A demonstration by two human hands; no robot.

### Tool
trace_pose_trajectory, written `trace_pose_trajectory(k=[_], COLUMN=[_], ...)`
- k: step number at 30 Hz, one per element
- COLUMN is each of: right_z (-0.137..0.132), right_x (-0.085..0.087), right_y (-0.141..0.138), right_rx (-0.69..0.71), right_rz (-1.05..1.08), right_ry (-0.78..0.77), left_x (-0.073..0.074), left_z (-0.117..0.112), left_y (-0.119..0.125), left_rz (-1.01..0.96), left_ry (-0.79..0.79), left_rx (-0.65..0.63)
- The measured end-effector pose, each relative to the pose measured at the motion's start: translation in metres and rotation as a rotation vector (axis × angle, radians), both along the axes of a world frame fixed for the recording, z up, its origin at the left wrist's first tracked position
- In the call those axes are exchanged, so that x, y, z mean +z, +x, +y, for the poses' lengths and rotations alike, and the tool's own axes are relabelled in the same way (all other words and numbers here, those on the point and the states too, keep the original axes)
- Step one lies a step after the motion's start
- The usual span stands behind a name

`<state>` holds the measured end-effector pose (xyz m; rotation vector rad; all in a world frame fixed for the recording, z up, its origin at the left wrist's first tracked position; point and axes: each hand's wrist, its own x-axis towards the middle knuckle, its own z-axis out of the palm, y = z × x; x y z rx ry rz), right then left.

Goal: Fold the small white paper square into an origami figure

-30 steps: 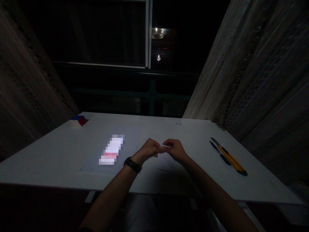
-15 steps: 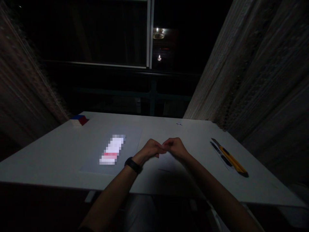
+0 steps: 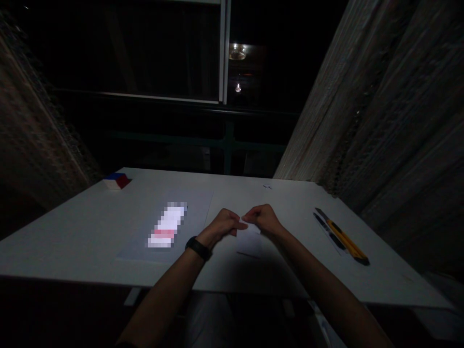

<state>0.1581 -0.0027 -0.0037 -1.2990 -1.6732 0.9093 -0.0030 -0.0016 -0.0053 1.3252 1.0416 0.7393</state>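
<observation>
A small piece of white paper (image 3: 248,243) is held just above the front middle of the table, its lower part hanging toward me. My left hand (image 3: 225,224), with a dark band on the wrist, pinches its upper left side, thumb on top. At the upper right edge, my right hand (image 3: 264,219) grips the same paper between thumb and fingers. A folded or overlapping layer seems to show near the top, but the dim light hides its detail.
On the white table (image 3: 90,227), a lit, pixelated phone-like screen (image 3: 167,226) rests on a large sheet (image 3: 197,217). A yellow utility knife (image 3: 348,239) and a dark pen-like tool (image 3: 328,229) lie right. A coloured cube (image 3: 116,181) sits back left, small scraps (image 3: 267,187) farther back.
My hands have drawn slightly apart at the paper's top edge, and more of its upper part now shows between them. The whole view has shifted a little.
</observation>
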Motion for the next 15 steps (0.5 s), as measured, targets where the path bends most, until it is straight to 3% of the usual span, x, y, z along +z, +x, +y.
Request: trace_pose_trajectory(k=[6, 15], right_z=[-0.005, 0.001], right_x=[0.003, -0.004], right_y=[0.001, 0.013], right_rx=[-0.049, 0.008], right_rz=[-0.141, -0.122], right_ry=[0.044, 0.045], left_x=[0.002, 0.004], left_z=[0.0, 0.001], left_y=[-0.002, -0.002], left_rz=[-0.031, -0.052], left_ry=[-0.031, -0.028], left_rx=[0.01, 0.019])
